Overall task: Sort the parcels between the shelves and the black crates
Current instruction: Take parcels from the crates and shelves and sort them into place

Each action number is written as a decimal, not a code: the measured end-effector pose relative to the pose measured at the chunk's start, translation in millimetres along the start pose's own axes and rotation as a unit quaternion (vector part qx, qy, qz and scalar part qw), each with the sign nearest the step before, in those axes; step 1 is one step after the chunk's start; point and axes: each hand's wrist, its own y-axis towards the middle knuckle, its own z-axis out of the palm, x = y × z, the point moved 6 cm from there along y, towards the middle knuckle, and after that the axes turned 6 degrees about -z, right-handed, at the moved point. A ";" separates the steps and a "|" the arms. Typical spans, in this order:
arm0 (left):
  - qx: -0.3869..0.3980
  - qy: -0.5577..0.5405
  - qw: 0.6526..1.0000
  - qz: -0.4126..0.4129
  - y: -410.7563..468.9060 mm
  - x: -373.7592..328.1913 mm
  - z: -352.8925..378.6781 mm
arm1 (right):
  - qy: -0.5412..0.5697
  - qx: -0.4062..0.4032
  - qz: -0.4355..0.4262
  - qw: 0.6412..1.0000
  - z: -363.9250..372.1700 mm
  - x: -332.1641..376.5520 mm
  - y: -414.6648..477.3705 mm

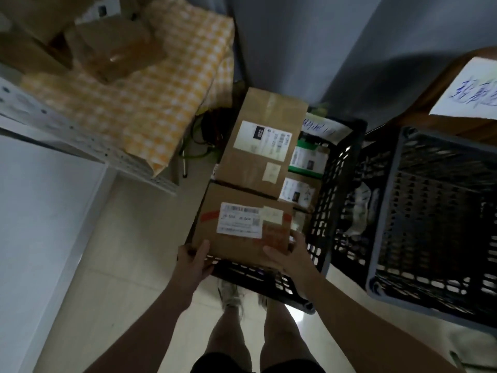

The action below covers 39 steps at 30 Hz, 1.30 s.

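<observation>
Left grip [194, 261], right grip [285, 254] clamp parcel [242, 227] near corners, over black crate [332, 200].

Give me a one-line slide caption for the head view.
Left hand and right hand grip a labelled parcel at a packed black crate; second crate alongside.

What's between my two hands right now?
In the head view, the brown labelled parcel: your left hand grips its near left corner, your right hand its near right corner.

left crate [336, 189] packed, right crate [430, 219] open
</observation>
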 end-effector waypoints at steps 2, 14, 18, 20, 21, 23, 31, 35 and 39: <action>-0.022 0.158 0.986 0.046 14.4 -4.6 -4.9 | -0.006 -0.016 -0.015 1.000 2.0 -8.6 5.1; -0.037 0.559 0.779 0.280 46.3 -26.5 18.5 | -0.106 -0.224 -0.064 0.967 12.5 -22.9 45.1; -0.115 0.671 0.630 0.374 50.3 -39.2 21.2 | -0.128 -0.239 -0.060 0.961 11.1 -26.1 48.8; -0.127 0.675 0.599 0.411 52.1 -46.2 26.2 | -0.143 -0.228 -0.053 0.962 10.2 -23.0 49.3; -0.115 0.677 0.598 0.413 51.5 -49.8 29.8 | -0.159 -0.216 -0.048 0.962 9.0 -21.3 50.3; -0.090 0.686 0.608 0.389 50.0 -54.7 35.8 | -0.209 -0.187 -0.035 0.959 7.4 -14.3 49.5; -0.047 0.757 0.586 0.284 33.5 -75.2 42.9 | -0.445 -0.129 -0.070 0.884 -15.5 51.0 16.9; -0.074 0.710 0.625 0.315 -8.1 -103.5 49.1 | -0.547 -0.095 -0.105 0.825 -20.7 98.3 -9.4; -0.136 0.656 0.653 0.353 -68.8 -130.1 42.4 | -0.637 -0.054 -0.191 0.745 -1.2 146.8 -45.2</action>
